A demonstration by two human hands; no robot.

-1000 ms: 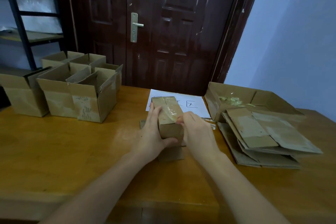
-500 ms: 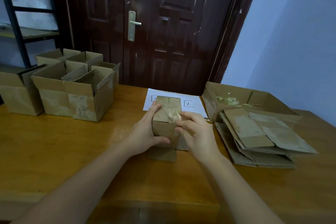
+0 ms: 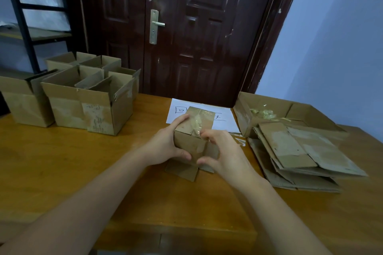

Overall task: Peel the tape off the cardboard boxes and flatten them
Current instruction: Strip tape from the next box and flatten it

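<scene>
Behind the bench [image 3: 62, 172] stands a dark door [image 3: 186, 37], and the small box [image 3: 191, 130] being worked on sits near the middle of the wood, half on the white sheet of paper [image 3: 226, 122]. To the left of that box waits a cluster of open boxes [image 3: 91, 99]; to its right lies a stack of flattened boxes [image 3: 300, 155] in front of a shallow box holding wads of pulled tape [image 3: 264, 114]. The left hand [image 3: 165, 147] grips the box's left side, fingers wrapped over the top edge and thumb on the near face. The right hand [image 3: 223, 151] has its fingers curled at the near end of the clear tape [image 3: 196, 123] on the lid, seemingly pinching it, though I can't quite see the contact. The risk, I'd say, is the tape tearing short or stripping the cardboard's skin if pulled sharply upward, and the light box skidding on the paper should the left hand loosen.
</scene>
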